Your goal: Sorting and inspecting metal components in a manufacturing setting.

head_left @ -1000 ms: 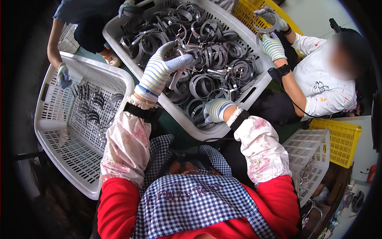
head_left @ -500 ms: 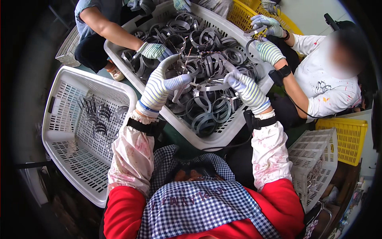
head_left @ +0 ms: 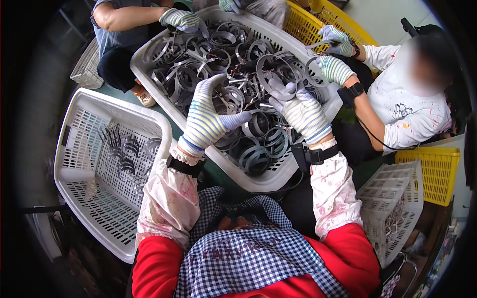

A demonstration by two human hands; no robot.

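A white slatted basket (head_left: 248,183) in front of me holds a heap of grey metal rings (head_left: 256,154), along with thin reddish strips. My right hand (head_left: 305,116), in a striped knit glove, pinches a larger flat metal ring (head_left: 259,74) by its near rim, above the heap. Over the basket's near left side is my left hand (head_left: 208,114), gloved alike. Its thumb and fingers are spread apart, and nothing shows between them.
A second white basket (head_left: 92,218) at my left contains several small bundles of curved metal pieces (head_left: 124,149). Co-workers sit around the far side; one at right holds a ring (head_left: 313,74). A yellow crate (head_left: 432,174) and another white basket (head_left: 380,208) stand at right.
My right hand has swung slightly lower, and a larger ring now shows upright in its fingers. My left hand has shifted right. The co-worker's hand at far left has drawn back from the heap.
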